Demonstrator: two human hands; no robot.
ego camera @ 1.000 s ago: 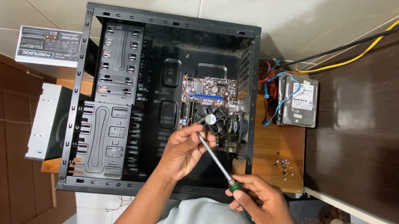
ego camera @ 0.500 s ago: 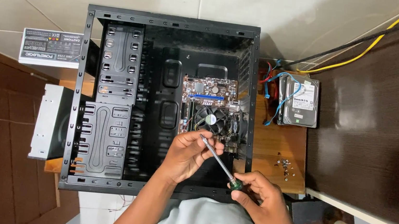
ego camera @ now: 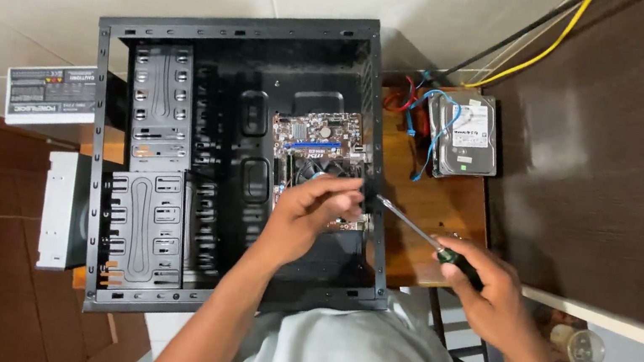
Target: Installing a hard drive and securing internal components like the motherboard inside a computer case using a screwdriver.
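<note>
While one screwdriver (ego camera: 428,239) sits clenched in the right hand (ego camera: 492,296), the left hand (ego camera: 309,213) pinches loosely over one motherboard (ego camera: 318,151).

A screwdriver (ego camera: 424,237) with a slim bright metal shaft and a dark handle banded in green lies slanted, its handle near and to the right, its tip pointing far and left over the right wall of an open black computer case (ego camera: 98,173). The case lies on its side, its drive cages on the left. A small motherboard (ego camera: 320,140) with a blue slot sits flat on the case floor, right of centre.
</note>
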